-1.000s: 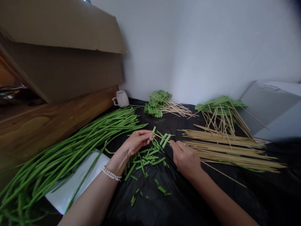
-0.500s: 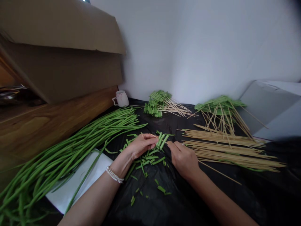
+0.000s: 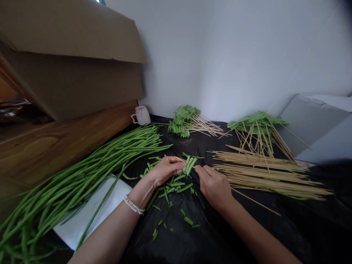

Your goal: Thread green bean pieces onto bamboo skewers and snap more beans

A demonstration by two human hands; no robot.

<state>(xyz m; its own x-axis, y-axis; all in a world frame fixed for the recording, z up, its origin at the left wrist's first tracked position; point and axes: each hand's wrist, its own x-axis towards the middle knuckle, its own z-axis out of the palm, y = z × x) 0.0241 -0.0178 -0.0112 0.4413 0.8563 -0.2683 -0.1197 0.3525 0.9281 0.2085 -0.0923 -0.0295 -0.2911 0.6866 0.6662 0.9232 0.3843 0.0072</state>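
Between my hands are several short green bean pieces (image 3: 189,165), side by side and threaded crosswise on a thin wooden skewer (image 3: 179,158). My left hand (image 3: 168,170), with a beaded bracelet at the wrist, pinches the skewer just left of the pieces. On their right, my right hand (image 3: 216,185) is closed around the skewer's other side; most of that length is hidden in the fist. Below lie loose cut bean pieces (image 3: 176,185) on the black plastic sheet (image 3: 189,242). Long uncut beans (image 3: 96,172) spread to the left of my left hand.
Bare skewers (image 3: 264,172) lie in rows at right. Behind are two piles of threaded skewers, a middle pile (image 3: 184,121) and a right pile (image 3: 257,123). A mug (image 3: 142,115), a cardboard box (image 3: 82,73) and a white box (image 3: 316,124) stand around the edges.
The bean pieces on the skewer sit closer together and a little lower on the right than before. Both hands keep nearly the same place and grip.
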